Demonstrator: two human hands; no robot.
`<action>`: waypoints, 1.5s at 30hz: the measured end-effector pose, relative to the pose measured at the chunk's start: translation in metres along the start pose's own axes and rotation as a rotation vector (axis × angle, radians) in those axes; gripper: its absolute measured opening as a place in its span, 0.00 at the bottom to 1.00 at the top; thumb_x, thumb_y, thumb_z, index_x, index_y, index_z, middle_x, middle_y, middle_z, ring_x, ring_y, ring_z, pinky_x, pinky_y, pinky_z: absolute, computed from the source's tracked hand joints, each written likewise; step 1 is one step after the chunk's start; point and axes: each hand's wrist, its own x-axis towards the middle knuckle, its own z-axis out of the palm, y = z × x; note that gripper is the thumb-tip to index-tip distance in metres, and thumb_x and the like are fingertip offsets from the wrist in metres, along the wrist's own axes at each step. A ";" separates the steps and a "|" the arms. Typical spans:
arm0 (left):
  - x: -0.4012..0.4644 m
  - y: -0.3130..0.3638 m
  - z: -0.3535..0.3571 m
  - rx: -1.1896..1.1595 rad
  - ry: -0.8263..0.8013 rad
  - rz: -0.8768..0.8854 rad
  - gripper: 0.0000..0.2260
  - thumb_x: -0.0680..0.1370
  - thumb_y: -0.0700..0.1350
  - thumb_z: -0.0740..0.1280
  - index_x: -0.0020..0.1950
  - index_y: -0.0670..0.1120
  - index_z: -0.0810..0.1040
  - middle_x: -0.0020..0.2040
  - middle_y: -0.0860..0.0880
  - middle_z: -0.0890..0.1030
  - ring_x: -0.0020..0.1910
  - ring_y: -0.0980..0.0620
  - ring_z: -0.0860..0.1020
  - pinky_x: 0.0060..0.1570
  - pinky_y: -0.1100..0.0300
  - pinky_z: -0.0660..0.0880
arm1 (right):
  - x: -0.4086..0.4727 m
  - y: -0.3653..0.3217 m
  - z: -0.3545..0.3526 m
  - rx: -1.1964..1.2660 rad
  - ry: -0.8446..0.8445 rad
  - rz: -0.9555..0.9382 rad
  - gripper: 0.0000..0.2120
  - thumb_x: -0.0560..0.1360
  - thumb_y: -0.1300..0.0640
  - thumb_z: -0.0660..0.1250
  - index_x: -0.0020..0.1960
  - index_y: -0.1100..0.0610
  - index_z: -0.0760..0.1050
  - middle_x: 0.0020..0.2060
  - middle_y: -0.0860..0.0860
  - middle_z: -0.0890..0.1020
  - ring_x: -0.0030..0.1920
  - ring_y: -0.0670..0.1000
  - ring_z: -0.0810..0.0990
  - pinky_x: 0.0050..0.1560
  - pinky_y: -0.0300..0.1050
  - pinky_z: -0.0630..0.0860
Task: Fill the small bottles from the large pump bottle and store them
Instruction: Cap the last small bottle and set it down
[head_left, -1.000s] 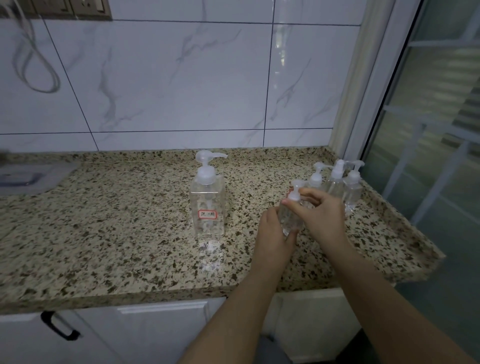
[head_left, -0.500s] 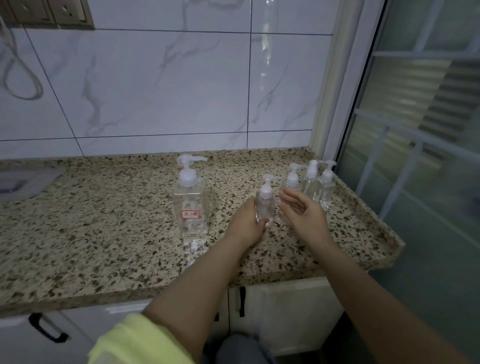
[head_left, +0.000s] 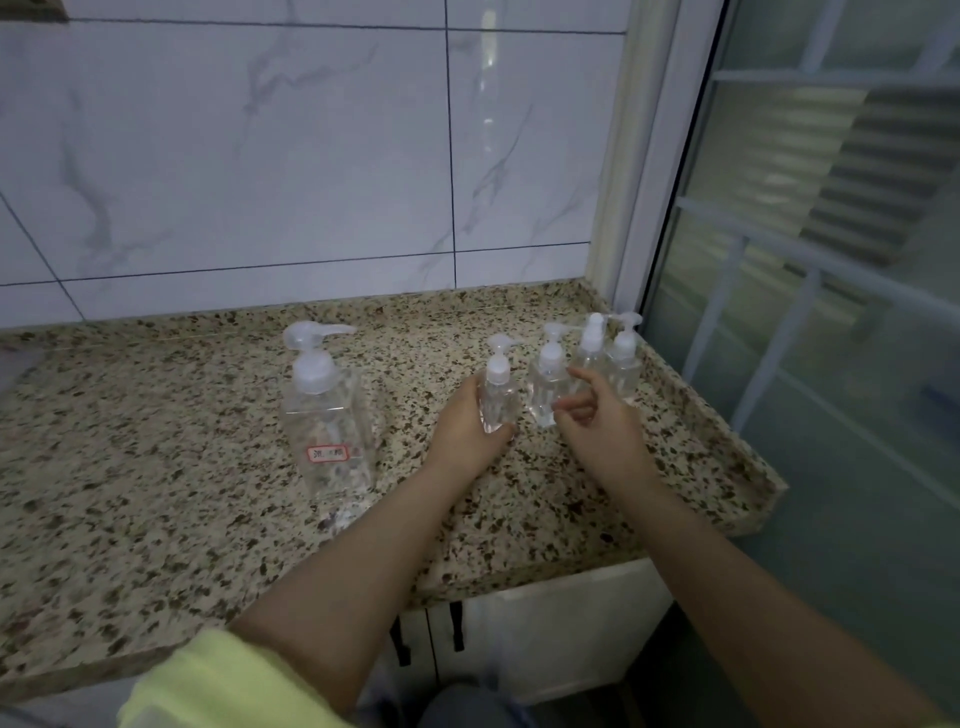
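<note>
left hand (head_left: 467, 423) wrapped round small pump bottle (head_left: 498, 392), right hand (head_left: 597, 421) loose and empty just beside; light, slick clear plastic, so better gripped mid-body, not pump.

A pale yellow-green sleeve (head_left: 208, 686) is pushed up above the left elbow; both forearms are bare, with no rings or watch.

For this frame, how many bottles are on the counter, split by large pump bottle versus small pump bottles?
Large pump bottle: 1, with a red-edged label.
Small pump bottles: 4, namely one gripped by the left hand at, one beside it, and two at the back right.
Total: 5 bottles on the granite counter.
</note>
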 end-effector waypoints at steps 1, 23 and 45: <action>0.001 0.000 0.000 -0.012 -0.002 -0.001 0.31 0.74 0.44 0.75 0.73 0.47 0.67 0.63 0.50 0.78 0.59 0.51 0.76 0.52 0.63 0.68 | 0.000 0.001 0.001 0.002 0.008 -0.009 0.24 0.78 0.63 0.70 0.73 0.53 0.71 0.45 0.48 0.84 0.45 0.41 0.81 0.42 0.27 0.75; 0.033 -0.001 -0.005 -0.271 -0.155 -0.069 0.31 0.69 0.39 0.79 0.68 0.50 0.70 0.55 0.57 0.80 0.53 0.60 0.80 0.43 0.72 0.72 | 0.020 0.003 0.010 0.155 -0.322 0.055 0.32 0.84 0.59 0.64 0.83 0.50 0.54 0.39 0.50 0.87 0.40 0.46 0.84 0.45 0.41 0.81; 0.016 -0.018 -0.034 -0.083 0.048 -0.080 0.30 0.71 0.48 0.79 0.68 0.49 0.69 0.55 0.55 0.76 0.47 0.60 0.76 0.42 0.70 0.71 | 0.035 -0.014 0.031 0.078 -0.449 -0.076 0.40 0.77 0.53 0.73 0.82 0.49 0.56 0.75 0.50 0.71 0.71 0.49 0.74 0.72 0.56 0.73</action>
